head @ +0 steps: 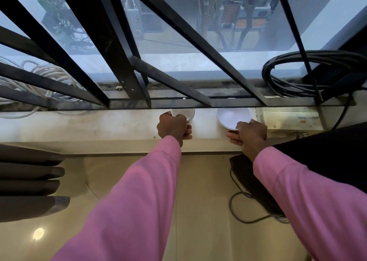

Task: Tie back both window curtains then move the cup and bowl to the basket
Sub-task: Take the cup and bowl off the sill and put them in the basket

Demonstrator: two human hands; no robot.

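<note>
A white cup [183, 113] stands on the pale windowsill [99, 127], just below the black window grille. My left hand [173, 128] is closed around its near side, fingers wrapped at the handle. To the right a white bowl [233, 117] rests on the sill, and my right hand [248, 135] grips its near rim with the thumb on top. A dark curtain [29, 183] hangs in folds at the left, another dark curtain [327, 157] at the right. No basket is in view.
Black grille bars [127, 81] slant over the sill's far edge. A white cable coil [45, 79] lies at the left, a black cable coil [309, 73] at the right. A white box [288, 117] sits beside the bowl. A black cord [238, 201] loops on the tiled floor.
</note>
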